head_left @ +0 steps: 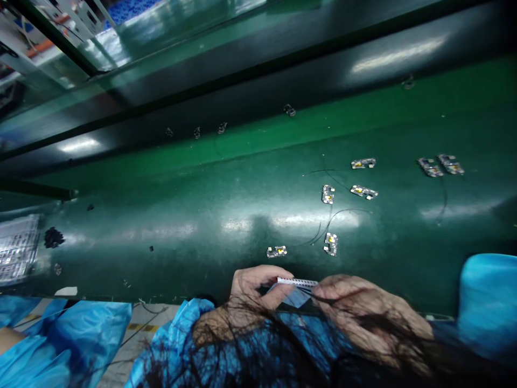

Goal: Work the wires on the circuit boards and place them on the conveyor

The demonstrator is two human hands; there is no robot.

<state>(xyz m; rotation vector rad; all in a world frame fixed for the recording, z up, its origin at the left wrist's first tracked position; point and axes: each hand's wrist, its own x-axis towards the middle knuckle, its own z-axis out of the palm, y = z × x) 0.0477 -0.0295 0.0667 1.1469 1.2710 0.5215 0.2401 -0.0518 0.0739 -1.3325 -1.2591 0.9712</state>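
Low at bottom centre, a thin white strip [298, 281] was pinched between both hands, left hand [254, 285] at its left end, right hand [363, 307] at its right. Just above, small circuit boards [277, 251] lay scattered on the green desk [181, 215], thin black wires [335, 213] among them. Blue sleeves [177, 334] filled the lower frame.

A thin pale strip [297, 282], whitish with a row of small notches or holes along its length, sits at lower centre of the frame, held roughly level and running left to right. Its left end is pinched in the fingertips of the left hand [258, 288], its right end in those of the right hand [363, 312]. A bluish translucent flap hangs just beneath it between the two hands; finer detail is blurred.
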